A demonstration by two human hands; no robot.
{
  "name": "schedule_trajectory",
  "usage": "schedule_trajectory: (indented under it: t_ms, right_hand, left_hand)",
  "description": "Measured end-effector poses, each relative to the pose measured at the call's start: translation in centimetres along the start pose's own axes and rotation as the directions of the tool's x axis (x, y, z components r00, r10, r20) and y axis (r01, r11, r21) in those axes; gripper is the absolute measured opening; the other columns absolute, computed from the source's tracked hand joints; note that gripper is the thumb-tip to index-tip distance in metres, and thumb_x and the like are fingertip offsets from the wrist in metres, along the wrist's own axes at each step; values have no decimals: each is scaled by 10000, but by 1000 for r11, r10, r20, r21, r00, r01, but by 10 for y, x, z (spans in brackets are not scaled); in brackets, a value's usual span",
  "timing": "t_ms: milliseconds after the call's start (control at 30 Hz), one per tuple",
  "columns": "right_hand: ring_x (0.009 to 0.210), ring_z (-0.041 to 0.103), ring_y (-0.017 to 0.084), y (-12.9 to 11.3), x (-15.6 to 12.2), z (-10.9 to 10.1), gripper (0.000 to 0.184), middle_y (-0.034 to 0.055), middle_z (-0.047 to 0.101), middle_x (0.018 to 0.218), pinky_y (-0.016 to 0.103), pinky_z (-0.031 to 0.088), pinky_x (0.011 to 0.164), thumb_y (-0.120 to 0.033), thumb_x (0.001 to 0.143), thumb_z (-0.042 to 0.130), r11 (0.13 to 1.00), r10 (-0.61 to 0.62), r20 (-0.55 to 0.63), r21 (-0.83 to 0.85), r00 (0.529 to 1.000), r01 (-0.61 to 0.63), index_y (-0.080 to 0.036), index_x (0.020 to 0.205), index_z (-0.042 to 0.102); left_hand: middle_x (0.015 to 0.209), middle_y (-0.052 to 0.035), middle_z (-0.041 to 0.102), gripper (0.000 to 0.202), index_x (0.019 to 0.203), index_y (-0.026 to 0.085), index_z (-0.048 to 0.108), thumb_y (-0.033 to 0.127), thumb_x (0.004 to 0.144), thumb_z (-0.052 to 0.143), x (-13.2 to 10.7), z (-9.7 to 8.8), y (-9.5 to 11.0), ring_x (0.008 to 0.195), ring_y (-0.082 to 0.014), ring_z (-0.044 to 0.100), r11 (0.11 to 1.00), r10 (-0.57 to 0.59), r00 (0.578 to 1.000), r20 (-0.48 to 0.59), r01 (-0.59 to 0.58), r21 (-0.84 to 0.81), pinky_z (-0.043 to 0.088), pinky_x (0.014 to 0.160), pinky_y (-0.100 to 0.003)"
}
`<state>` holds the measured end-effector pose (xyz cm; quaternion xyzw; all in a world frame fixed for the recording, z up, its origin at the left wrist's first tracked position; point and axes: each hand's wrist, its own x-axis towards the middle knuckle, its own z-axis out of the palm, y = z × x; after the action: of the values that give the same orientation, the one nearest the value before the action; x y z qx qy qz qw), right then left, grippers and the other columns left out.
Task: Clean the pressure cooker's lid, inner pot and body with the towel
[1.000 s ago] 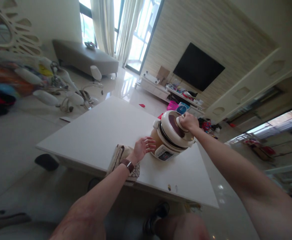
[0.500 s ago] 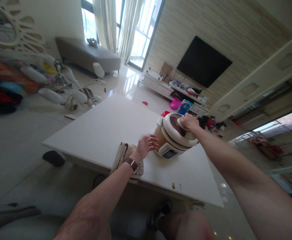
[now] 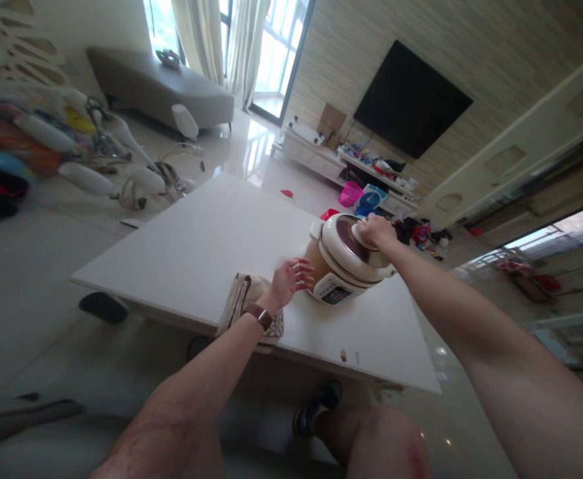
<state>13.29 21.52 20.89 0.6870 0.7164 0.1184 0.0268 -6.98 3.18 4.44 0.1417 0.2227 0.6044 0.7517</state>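
Observation:
An electric pressure cooker (image 3: 338,269) with a cream lid and brown body stands on the white table (image 3: 211,233). Its control panel faces me. My right hand (image 3: 375,231) is wrapped round the handle on top of the lid (image 3: 335,234). Just left of the cooker's body is my left hand (image 3: 291,283), fingers apart and holding nothing; whether a fingertip touches the cooker I cannot tell. Beneath my left wrist, a folded patterned towel (image 3: 236,303) lies at the table's near edge, partly hidden by the forearm.
Two small objects, one a brownish piece (image 3: 344,356), lie near the table's front edge. A pink basket (image 3: 351,194) and a TV cabinet (image 3: 311,163) are beyond the table. White exercise equipment (image 3: 131,169) stands to the left, a grey bench (image 3: 161,90) behind it.
The view has shifted slightly, so the table and cooker sit a little higher in the picture. My right hand stays on the lid handle; my left hand stays beside the cooker.

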Motion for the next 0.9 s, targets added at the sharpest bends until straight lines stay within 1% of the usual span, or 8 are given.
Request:
schedule_trajectory:
  t_ms: [200,300,433,667,767,900]
  right_hand:
    - [1266,694,431,1,-2,0,511,288,703,1368,496,531,1047,-480,1036,429,998,-58,-11,-25,998,57,-108,1310,649]
    - [1267,693,435,1,-3,0,523,290,702,1368,504,535,1040,-501,1038,426,998,-57,-11,-25,998,57,-111,1307,649]
    - [1254,702,439,1,-4,0,513,290,705,1361,519,543,1028,-490,1034,431,998,-65,-21,-14,998,64,-114,1305,650]
    - [1244,700,465,-2,-3,0,537,289,709,1355,558,545,1018,-501,1035,416,999,-42,-21,-9,999,42,-110,1326,642]
    - [1241,701,463,-2,-4,0,531,285,712,1351,554,544,1019,-496,1035,420,999,-47,-30,-19,998,47,-110,1328,638]
    - [1248,698,445,1,-6,-1,514,288,709,1352,520,540,1026,-488,1036,428,996,-81,-37,-31,996,80,-108,1309,639]
  left_hand:
    - [891,-92,753,275,1014,132,725,316,866,584,0,1,-1,660,-182,707,1000,-2,1000,-14,2,20,605,600,-301]
    - [886,-89,754,267,1011,139,723,320,862,597,1,2,-2,658,-181,706,1000,-3,1000,-10,3,27,599,595,-296]
    - [892,-91,753,271,1012,139,724,327,860,602,2,2,-4,668,-180,705,1000,-10,1000,-13,10,29,597,601,-294]
    - [903,-95,753,278,1011,144,731,343,863,604,4,2,-6,680,-178,697,998,-13,1000,-20,14,56,586,612,-293]
    - [905,-92,751,283,1011,143,731,348,863,602,3,3,-7,676,-175,697,998,-10,1000,-26,12,58,588,611,-293]
    - [892,-86,750,283,1010,144,733,346,870,593,2,4,-6,666,-175,697,998,-13,999,-30,14,66,588,596,-292]
